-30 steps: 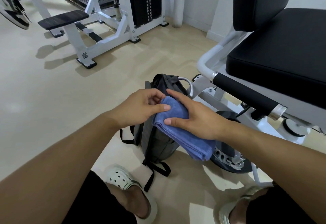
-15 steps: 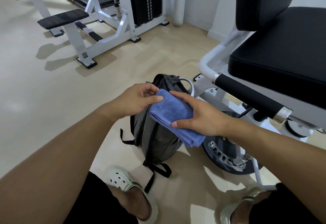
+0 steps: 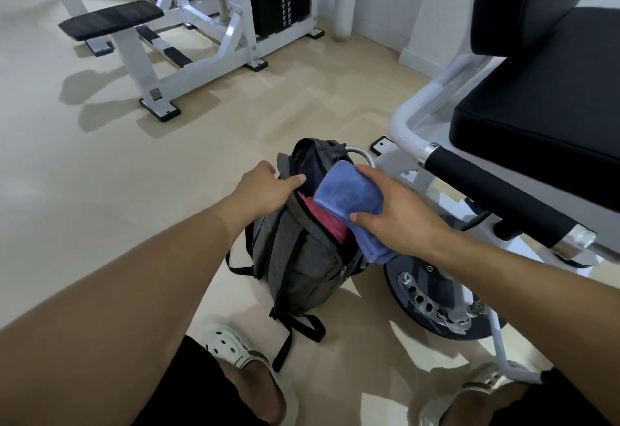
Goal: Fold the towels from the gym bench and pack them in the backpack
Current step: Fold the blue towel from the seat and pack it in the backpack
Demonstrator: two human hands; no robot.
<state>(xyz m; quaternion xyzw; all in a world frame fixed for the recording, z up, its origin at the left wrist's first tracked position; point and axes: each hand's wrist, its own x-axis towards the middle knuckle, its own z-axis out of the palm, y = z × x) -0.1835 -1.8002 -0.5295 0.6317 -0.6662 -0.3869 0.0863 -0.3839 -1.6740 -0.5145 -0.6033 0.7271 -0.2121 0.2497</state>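
Items I am failing to see in full:

- Blue towel point(image 3: 349, 192): my right hand point(image 3: 399, 214) is covering its right side, and its lower end is disappearing under my wrist.
- Pink towel point(image 3: 323, 221): only a strip is showing left of the grip, inside the backpack point(image 3: 302, 264); the rest is lying under the blue towel.
- Backpack interior: too dark to read.
- Left hand point(image 3: 263, 189): fingertips are hiding behind the bag's rim.
- Seat point(image 3: 543, 113): running off the right edge.
- Sandals: both are being cropped at the bottom edge.
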